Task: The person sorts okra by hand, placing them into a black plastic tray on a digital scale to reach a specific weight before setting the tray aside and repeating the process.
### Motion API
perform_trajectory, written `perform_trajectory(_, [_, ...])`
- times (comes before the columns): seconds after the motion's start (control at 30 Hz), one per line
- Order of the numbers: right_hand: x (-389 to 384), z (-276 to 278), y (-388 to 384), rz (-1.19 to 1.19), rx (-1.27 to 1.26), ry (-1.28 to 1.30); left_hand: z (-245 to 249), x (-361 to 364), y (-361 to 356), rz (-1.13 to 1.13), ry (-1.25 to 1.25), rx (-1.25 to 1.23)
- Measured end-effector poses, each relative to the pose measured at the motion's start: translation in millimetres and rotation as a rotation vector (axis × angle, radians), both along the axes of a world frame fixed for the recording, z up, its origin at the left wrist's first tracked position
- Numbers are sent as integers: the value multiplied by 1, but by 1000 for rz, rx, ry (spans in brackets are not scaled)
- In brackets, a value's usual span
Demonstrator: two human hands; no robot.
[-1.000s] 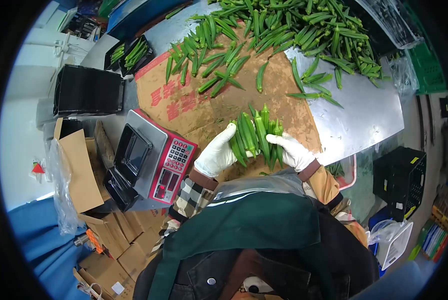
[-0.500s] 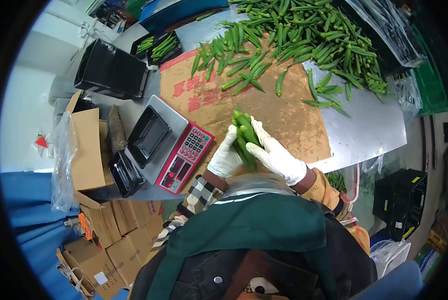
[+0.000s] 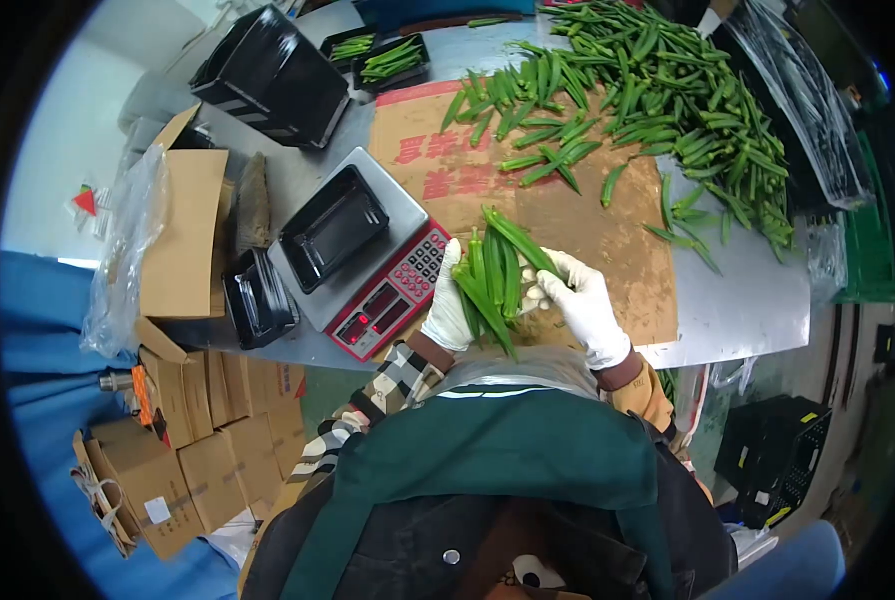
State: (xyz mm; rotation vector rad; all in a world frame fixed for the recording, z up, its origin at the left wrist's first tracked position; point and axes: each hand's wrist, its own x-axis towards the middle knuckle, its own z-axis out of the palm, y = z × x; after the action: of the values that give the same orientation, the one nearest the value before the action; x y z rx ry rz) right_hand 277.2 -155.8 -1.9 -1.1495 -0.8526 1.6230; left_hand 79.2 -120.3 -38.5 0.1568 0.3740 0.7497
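White gloves cover both hands, held over the near edge of the cardboard sheet. My left hand [image 3: 450,308] is closed round the left side of a bunch of okra pods [image 3: 488,278], which fan out with tips pointing in differing directions. On the right, my right hand [image 3: 585,305] pinches a single okra pod [image 3: 520,240] that slants up and left across the bunch. Left of my hands stands a red-edged digital scale [image 3: 393,290] with a lit red display. On its plate rests a black plastic tray [image 3: 335,228] with nothing in it.
A large heap of okra [image 3: 703,110] covers the back right of the metal table. The cardboard sheet [image 3: 628,260] lies in front of it. Stacked black trays [image 3: 258,298] stand left of the scale, a tall black stack [image 3: 273,80] behind. Filled okra trays [image 3: 393,62] sit at the back.
The okra bunch, earlier pressed between both hands, is now spread in my left hand, while my right hand has drawn right with one pod. The whole view has shifted a little.
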Motion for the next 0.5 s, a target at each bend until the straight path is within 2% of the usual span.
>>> perform_trajectory(0.07, [-5,6,0,-20,53,-52,10,-3,2,81,-54,-76])
perform_trajectory(0.1, [-12,4,1,-155,31,-75,12,-19,10,119,-118,-68])
perform_trajectory(0.13, [-12,3,2,-186,22,-67,12,-27,16,137,-191,-66])
perform_trajectory(0.27, [-11,-7,0,-252,-5,-89,65,-83,47,280,-135,72])
perform_trajectory(0.33, [-12,-13,-2,-250,-20,-92,55,-143,76,379,108,205])
perform_trajectory(0.4, [-16,-20,-4,-240,-31,-66,85,-177,91,352,287,324])
perform_trajectory(0.47, [-22,-23,-4,-233,-50,-48,86,-210,102,349,523,357])
perform_trajectory(0.5, [-26,-20,-4,-217,-65,-59,82,-218,105,340,735,414])
